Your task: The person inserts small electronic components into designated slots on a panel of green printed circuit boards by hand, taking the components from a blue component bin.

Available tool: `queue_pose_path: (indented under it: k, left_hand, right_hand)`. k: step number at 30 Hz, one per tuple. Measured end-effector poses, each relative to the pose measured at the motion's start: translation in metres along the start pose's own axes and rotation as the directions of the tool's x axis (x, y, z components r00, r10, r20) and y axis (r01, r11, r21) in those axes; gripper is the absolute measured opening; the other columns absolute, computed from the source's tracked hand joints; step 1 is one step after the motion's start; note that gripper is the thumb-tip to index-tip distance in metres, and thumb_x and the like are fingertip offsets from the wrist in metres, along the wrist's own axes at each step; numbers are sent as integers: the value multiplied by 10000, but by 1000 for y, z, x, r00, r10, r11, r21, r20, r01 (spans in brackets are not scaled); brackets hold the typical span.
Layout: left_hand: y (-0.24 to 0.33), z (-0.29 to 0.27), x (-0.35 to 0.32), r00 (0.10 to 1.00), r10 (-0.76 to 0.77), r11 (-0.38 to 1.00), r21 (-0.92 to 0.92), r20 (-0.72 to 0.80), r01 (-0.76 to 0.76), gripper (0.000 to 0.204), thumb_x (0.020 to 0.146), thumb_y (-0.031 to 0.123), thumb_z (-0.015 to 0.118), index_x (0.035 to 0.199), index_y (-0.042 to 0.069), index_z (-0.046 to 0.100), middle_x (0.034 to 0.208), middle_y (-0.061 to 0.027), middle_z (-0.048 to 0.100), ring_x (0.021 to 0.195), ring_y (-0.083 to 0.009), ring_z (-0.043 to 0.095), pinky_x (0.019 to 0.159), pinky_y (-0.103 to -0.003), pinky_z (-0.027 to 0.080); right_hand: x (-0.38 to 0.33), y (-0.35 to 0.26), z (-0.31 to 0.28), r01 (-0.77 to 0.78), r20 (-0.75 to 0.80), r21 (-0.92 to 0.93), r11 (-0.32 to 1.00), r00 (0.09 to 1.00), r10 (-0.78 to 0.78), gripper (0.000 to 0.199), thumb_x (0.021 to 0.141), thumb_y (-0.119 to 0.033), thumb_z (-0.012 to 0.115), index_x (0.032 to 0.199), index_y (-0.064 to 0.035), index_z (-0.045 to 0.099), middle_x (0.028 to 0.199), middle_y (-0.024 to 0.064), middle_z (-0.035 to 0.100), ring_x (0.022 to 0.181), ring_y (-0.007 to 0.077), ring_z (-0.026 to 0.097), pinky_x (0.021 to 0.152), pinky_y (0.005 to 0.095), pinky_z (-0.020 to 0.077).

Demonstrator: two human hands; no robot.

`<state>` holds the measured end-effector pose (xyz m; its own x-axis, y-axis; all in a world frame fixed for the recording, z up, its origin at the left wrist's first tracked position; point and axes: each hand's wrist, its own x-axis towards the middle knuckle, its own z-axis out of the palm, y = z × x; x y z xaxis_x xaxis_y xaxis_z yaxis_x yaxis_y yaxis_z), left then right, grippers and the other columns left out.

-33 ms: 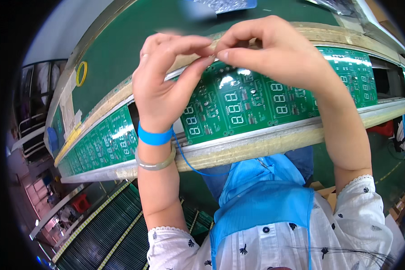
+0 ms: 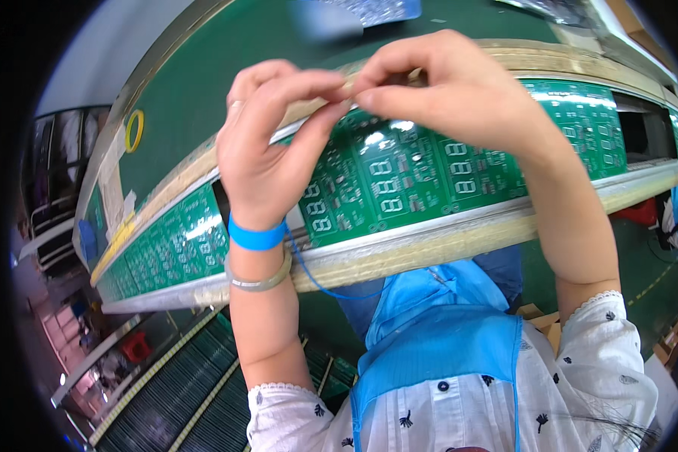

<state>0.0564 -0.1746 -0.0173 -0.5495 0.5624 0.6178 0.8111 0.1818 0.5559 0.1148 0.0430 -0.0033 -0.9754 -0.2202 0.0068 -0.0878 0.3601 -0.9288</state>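
Green conveyor line (image 2: 203, 98), left hand (image 2: 267, 151) and right hand (image 2: 459, 90) pinching together above circuit boards (image 2: 399, 177)

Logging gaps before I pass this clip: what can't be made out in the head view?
- What the left hand and right hand pinch: too small, covered by their fingertips.
- Green circuit board top edge: hidden behind both hands.
- Grey tray at the top: blurred, cut off by the edge.
- Rail ends: cut off by the fisheye rim.
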Motion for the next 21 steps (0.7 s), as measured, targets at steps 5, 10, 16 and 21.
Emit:
queue_pose_path:
  k: [5,10,16,21]
  left_hand:
    - [7,-2,-10,993,107,983,155,-53,-98,294,723,-69,840,978,59,769,915,-56,719,944,-279,637,851,-373,506]
    - [16,-5,-6,1000,5,998,59,29,-7,279,803,-115,758,1044,13,704,988,-79,707,997,-277,596,936,-369,459]
    - [4,0,-11,963,-260,929,-255,71,269,105,905,-62,674,1002,-23,671,1047,-109,656,1053,-257,582,966,-364,450]
    - [3,3,-7,972,-234,948,-218,23,233,98,894,-52,684,986,-24,672,1049,-110,656,1055,-256,585,964,-367,452]
  right_hand:
    - [3,4,5,-28,32,49,998,999,27,236,889,-220,737,1002,-15,771,826,46,738,770,86,656,696,279,538]
    - [4,6,1,10,19,179,984,1000,-13,232,835,-217,728,920,-5,767,768,74,727,697,126,658,644,310,534]
    - [-2,1,-2,19,-33,204,979,999,-12,216,832,-190,714,901,12,750,784,99,725,705,166,670,648,322,537]
    - [3,5,4,132,-116,148,980,986,-116,229,840,-207,713,905,10,744,786,113,730,716,185,690,660,338,545]
